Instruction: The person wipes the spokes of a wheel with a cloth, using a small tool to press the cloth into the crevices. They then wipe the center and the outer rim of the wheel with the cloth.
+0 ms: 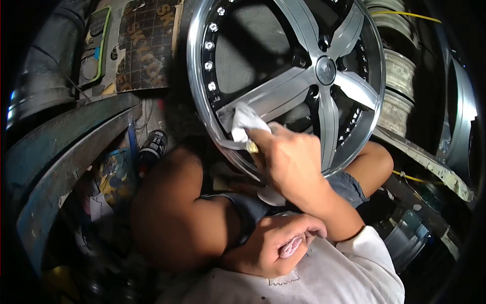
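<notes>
A large alloy wheel rim [298, 81] stands tilted before me, with silver spokes, black recesses, shiny bolts and a polished lip. My right hand [293, 154] is closed on a white cloth [247, 121], which lies against the outer end of the lower-left spoke, close to the lip. A small yellowish piece [251, 147] shows under the fingers of that hand. Near my chest, over the white shirt [324, 273], my left hand [286, 245] is curled into a fist. Something crumpled and pinkish-white [291, 247] shows inside its fingers; I cannot tell what it is.
Stacked dusty wheel rims [397, 81] stand at the right, beside another silver rim [460, 116]. A spray can [154, 144] is left of my knee, near a worn metal frame [76, 137]. A stained board [144, 45] and a green-edged tray [96, 45] lie at the upper left.
</notes>
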Action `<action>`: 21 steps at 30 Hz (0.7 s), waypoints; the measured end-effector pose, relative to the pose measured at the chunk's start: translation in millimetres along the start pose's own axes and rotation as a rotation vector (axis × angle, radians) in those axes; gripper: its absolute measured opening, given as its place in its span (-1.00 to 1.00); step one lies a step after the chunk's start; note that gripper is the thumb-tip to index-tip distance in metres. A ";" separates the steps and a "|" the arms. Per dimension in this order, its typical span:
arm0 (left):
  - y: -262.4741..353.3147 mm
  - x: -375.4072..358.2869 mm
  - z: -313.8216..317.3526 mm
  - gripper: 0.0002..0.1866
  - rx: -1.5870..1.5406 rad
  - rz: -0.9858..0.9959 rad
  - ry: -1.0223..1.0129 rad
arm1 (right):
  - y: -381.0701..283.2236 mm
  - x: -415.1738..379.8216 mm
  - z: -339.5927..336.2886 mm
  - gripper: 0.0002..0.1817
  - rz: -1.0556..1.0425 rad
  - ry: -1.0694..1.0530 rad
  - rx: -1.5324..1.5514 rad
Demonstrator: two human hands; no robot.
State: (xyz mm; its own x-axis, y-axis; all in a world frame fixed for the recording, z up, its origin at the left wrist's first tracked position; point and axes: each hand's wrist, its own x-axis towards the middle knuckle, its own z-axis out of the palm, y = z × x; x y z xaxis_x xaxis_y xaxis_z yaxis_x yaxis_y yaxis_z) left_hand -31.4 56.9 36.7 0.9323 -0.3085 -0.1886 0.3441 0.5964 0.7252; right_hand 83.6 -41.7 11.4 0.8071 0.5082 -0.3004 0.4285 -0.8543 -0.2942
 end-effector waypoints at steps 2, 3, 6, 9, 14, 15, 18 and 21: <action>-1.6 3.5 3.7 -0.71 0.015 -0.004 -0.041 | 2.9 7.6 -2.4 -0.81 -0.002 0.038 -0.025; 1.0 4.5 5.2 -0.70 0.006 -0.023 -0.045 | 5.2 6.0 -1.2 -0.79 -0.009 0.032 -0.027; 8.7 4.2 -3.0 -0.74 -0.042 0.032 -0.048 | 4.9 -13.9 12.2 -0.79 0.039 0.061 0.081; 4.5 -0.7 0.9 -0.75 -0.075 -0.045 -0.057 | 3.9 1.2 4.7 -0.77 0.028 0.069 0.046; 8.3 -1.4 -2.5 -0.74 -0.104 0.011 -0.024 | 2.0 -12.6 8.3 -0.77 0.057 0.069 0.060; 5.3 -4.2 1.6 -0.75 -0.166 0.000 0.022 | 2.1 -7.3 3.8 -0.75 0.036 0.070 0.028; -2.4 -6.1 12.9 -0.76 -0.278 -0.031 0.088 | 4.5 -0.6 -2.9 -0.77 0.023 0.020 -0.013; 2.5 -4.3 11.1 -0.76 -0.286 -0.029 0.104 | -2.1 -12.3 0.9 -0.84 0.071 0.008 0.016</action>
State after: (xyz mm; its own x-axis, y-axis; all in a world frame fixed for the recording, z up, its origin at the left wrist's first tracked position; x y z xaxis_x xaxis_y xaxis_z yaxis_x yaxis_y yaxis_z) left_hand -35.7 51.4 46.7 0.9228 -0.2599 -0.2845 0.3747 0.7774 0.5052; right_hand 72.4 -46.1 14.9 0.8385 0.4454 -0.3139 0.3634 -0.8863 -0.2869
